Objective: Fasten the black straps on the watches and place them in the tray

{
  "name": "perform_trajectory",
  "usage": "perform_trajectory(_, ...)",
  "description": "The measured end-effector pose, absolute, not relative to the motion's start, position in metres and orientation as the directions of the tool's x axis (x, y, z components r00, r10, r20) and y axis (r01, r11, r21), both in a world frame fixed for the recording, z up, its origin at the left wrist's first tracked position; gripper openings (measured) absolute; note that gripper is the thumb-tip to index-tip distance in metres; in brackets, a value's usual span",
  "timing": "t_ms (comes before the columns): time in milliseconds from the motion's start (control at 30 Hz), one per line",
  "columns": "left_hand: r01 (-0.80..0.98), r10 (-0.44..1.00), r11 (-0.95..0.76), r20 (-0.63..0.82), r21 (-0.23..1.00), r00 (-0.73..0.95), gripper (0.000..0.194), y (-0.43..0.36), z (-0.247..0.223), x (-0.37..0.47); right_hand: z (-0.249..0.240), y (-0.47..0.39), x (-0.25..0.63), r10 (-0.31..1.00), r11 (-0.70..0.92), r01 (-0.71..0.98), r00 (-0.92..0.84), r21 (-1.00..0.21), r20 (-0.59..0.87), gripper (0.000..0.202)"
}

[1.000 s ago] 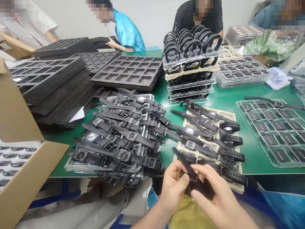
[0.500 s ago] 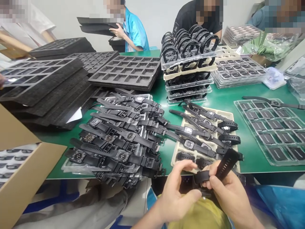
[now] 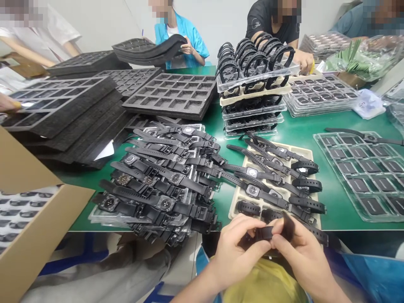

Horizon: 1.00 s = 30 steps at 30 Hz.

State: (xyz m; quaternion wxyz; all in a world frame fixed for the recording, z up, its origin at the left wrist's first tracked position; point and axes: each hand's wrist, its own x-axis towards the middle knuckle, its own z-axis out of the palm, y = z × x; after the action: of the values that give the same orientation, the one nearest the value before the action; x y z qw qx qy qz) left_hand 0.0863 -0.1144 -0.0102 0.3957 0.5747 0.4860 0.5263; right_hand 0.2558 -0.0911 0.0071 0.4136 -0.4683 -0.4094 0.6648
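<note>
Just off the table's front edge, my left hand (image 3: 241, 246) grips a black watch (image 3: 264, 232) by its curved body and strap. From the right, my right hand (image 3: 298, 244) pinches the same watch's strap, whose loose end stands up by the fingers. Beyond my hands, a cream tray (image 3: 235, 202) holds black watches, some with buckled straps and some laid out straight. To the left lies a large heap of black watches (image 3: 175, 179) with straps extended, piled over clear plastic trays.
Stacked trays of looped watches (image 3: 252, 92) rise behind. Black foam trays (image 3: 170, 97) fill the back left. A clear tray (image 3: 362, 176) of black squares lies right, an open carton (image 3: 41, 235) at the left front. People work across the table.
My left hand has closed onto the watch, and the loose strap end has tipped upright. Across the table, a person in blue has lowered the foam trays; another person's hand has come to the trays.
</note>
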Motion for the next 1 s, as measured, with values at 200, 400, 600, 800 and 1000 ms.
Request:
perform_trajectory(200, 0.109, 0.978, -0.203, 0.207, 0.973, -0.023, 0.025, -0.112, -0.007, 0.084, 0.008, -0.096, 0.252, 0.95, -0.296, -0.188, -0.161, -0.936, -0.268, 0.035)
perform_trajectory(400, 0.105, 0.969, -0.246, 0.248, 0.963, -0.004, 0.016, -0.111, -0.011, 0.08, -0.003, -0.1, 0.256, 0.99, -0.004, -0.114, -0.14, -0.993, 0.012, 0.044)
perform_trajectory(600, 0.117, 0.966, -0.258, 0.256, 0.959, 0.037, 0.024, -0.114, -0.011, 0.079, -0.01, -0.087, 0.274, 0.848, 0.424, 0.153, -0.414, -0.893, 0.331, 0.037)
perform_trajectory(800, 0.14, 0.94, -0.338, 0.34, 0.931, 0.015, 0.025, -0.115, -0.012, 0.082, -0.015, -0.101, 0.267, 0.97, 0.232, 0.204, -0.122, -0.951, 0.21, 0.02)
perform_trajectory(1000, 0.164, 0.92, -0.384, 0.391, 0.909, -0.015, 0.021, -0.115, -0.011, 0.084, -0.013, -0.098, 0.264, 0.946, 0.286, 0.159, -0.204, -0.945, 0.252, 0.02)
